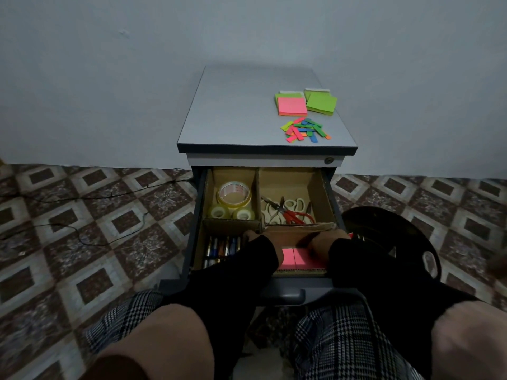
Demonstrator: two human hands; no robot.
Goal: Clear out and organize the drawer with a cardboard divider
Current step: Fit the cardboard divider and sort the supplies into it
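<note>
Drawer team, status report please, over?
Both hands, left hand and right hand, inside drawer. Pink notes between them. Grip unclear. Nothing blocking.

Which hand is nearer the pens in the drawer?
Left. The left hand is on the cardboard divider just right of the pens. The right hand is farther right, over the pink notes in the next compartment.

a small grey cabinet (236, 116) stands on a patterned tile floor (82, 220). on the cabinet's top, toward its far right corner, lie two piles of sticky notes (304, 104), pink and green. just nearer than the notes sits a heap of small coloured paper strips (304, 130).
</note>
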